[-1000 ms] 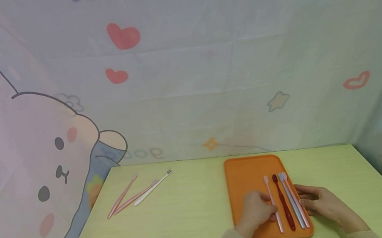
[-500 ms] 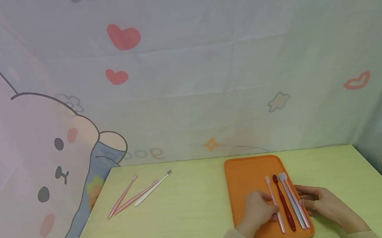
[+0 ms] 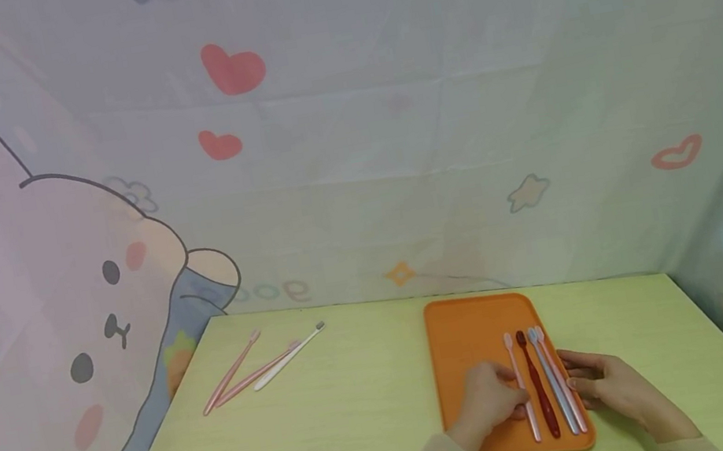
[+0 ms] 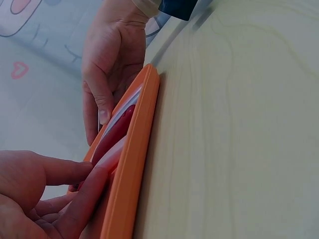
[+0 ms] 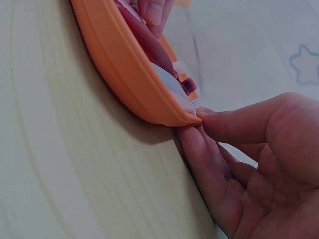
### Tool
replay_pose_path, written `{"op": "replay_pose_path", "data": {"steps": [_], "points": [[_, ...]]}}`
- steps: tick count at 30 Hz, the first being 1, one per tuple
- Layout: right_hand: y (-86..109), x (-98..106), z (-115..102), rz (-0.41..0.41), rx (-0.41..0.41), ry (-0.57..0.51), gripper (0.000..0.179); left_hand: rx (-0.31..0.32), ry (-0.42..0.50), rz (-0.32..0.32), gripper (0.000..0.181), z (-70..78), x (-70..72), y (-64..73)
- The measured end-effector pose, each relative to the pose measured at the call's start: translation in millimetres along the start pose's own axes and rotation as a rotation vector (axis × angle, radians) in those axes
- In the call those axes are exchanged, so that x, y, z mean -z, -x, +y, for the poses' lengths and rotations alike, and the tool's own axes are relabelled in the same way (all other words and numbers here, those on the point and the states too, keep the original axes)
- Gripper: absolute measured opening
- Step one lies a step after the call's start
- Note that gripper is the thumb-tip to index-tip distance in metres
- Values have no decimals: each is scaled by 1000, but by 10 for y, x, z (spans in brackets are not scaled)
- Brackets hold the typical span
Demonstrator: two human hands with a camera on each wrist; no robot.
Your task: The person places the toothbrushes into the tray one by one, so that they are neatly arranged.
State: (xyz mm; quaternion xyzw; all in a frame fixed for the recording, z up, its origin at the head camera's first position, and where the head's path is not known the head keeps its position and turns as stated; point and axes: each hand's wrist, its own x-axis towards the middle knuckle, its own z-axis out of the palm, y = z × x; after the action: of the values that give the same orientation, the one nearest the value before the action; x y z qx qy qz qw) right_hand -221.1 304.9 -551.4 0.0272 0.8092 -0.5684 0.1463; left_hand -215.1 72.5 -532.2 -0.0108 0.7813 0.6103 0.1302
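Note:
An orange tray (image 3: 472, 327) lies on the table with several toothbrushes side by side in its right half. My left hand (image 3: 487, 397) reaches over the tray and pinches the pale pink toothbrush (image 3: 535, 428), the leftmost of the row. To its right lie a dark red toothbrush (image 3: 546, 406), a light blue toothbrush (image 3: 560, 396) and another pink toothbrush (image 3: 575, 409) against the right wall. At the tray's right edge my right hand (image 3: 615, 390) grips the rim; in the right wrist view its thumb (image 5: 219, 122) presses the rim from above, fingers underneath.
On the left of the yellow-green table (image 3: 337, 421) lie two pink toothbrushes (image 3: 231, 373) and a white toothbrush (image 3: 289, 357), all slanted. A cartoon-printed cloth (image 3: 347, 140) hangs behind the table and along its sides.
My left hand has shifted the pale pink toothbrush slightly right, closer to the dark red one. The right hand and the tray stay essentially where they were.

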Motion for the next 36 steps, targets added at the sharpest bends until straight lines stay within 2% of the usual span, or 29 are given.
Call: {"op": "replay_pose_path", "data": {"steps": [15,25,30,36], "points": [[-10,-2,-4,10,-10,10,65,-10,60,-25,19,-3,81,33],[-25,0,-1,19,-33,34,66,-36,108,-28,20,-15,223,13],[-7,0,-22,16,-38,37,67,-72,133,-28,21,-54,312,-14],[4,-14,-42,11,-38,28,67,-136,120,-18,23,-109,450,-42]]}}
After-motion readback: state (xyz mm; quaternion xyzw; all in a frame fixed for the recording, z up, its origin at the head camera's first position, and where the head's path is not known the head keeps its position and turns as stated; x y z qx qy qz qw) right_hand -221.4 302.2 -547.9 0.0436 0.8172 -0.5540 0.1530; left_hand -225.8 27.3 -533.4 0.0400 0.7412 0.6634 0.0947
